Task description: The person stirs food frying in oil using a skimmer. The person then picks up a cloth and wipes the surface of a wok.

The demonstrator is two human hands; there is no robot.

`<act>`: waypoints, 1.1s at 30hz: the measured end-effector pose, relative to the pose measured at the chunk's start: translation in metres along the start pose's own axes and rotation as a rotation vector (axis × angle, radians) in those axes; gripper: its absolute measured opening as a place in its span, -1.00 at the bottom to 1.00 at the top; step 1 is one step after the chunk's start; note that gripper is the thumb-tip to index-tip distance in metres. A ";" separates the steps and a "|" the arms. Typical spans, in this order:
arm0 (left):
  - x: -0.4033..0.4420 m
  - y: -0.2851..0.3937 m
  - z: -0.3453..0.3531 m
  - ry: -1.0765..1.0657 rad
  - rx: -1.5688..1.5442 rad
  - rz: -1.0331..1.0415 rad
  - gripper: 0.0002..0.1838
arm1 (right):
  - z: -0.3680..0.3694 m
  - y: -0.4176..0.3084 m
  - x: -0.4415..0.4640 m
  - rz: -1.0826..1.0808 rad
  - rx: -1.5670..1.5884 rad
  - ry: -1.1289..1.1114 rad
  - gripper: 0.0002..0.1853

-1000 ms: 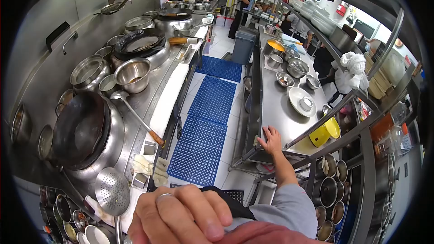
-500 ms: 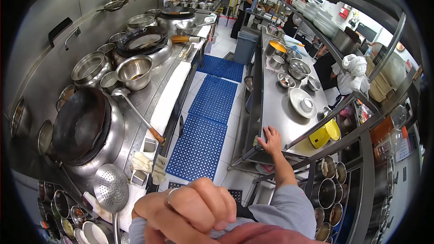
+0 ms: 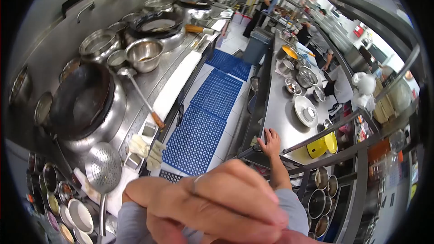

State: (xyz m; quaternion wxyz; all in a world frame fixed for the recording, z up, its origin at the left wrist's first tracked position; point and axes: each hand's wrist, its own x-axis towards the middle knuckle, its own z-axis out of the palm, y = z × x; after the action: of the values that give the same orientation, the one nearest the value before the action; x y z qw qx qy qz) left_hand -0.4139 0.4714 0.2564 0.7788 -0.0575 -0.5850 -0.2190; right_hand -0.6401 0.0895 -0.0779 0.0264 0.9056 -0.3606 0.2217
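Observation:
Close to the camera, my left hand (image 3: pixel 217 203) is raised in front of my chest, its fingers bent and pressed together, a ring on one of them. Motion blurs it, and whatever its fingertips may hold is hidden. My right hand (image 3: pixel 270 143) lies flat with fingers apart on the near corner of the steel counter (image 3: pixel 281 117), holding nothing. Beyond it on that counter sits a white plate (image 3: pixel 299 110) with a small round white item (image 3: pixel 309 114). A yellow container (image 3: pixel 316 148) stands to its right.
On the left are a black wok (image 3: pixel 81 101), a steel bowl (image 3: pixel 144 55), a ladle (image 3: pixel 143 97) and a perforated strainer (image 3: pixel 103 167). Blue mats (image 3: pixel 194 140) line the aisle, with a grey bin (image 3: pixel 258 45) beyond. Shelving (image 3: pixel 357 171) rises at right. Other people work at the back.
The view has shifted and tilted slightly. My left hand has gone from a tight fist to longer, pressed-together fingers, moving right. My right hand stays on the counter corner.

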 end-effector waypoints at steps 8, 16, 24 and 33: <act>0.025 -0.002 -0.022 -0.377 -0.217 -0.264 -0.05 | 0.009 0.001 0.002 -0.011 0.029 -0.013 -0.25; 0.012 -0.016 -0.026 -0.320 -0.298 -0.228 -0.18 | 0.009 0.002 0.002 0.017 0.002 -0.047 -0.24; 0.006 -0.025 -0.006 -0.303 -0.418 -0.224 -0.25 | 0.002 -0.003 0.002 0.019 -0.002 -0.046 -0.25; -0.011 -0.009 -0.012 -0.196 -0.647 -0.514 -0.27 | 0.005 0.001 0.002 0.040 0.004 -0.033 -0.23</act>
State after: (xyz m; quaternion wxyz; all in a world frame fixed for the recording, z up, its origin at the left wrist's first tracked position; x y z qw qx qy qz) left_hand -0.4090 0.4623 0.2411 0.5813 -0.1717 -0.5526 -0.5721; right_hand -0.6373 0.0863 -0.0811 0.0143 0.9018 -0.3787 0.2079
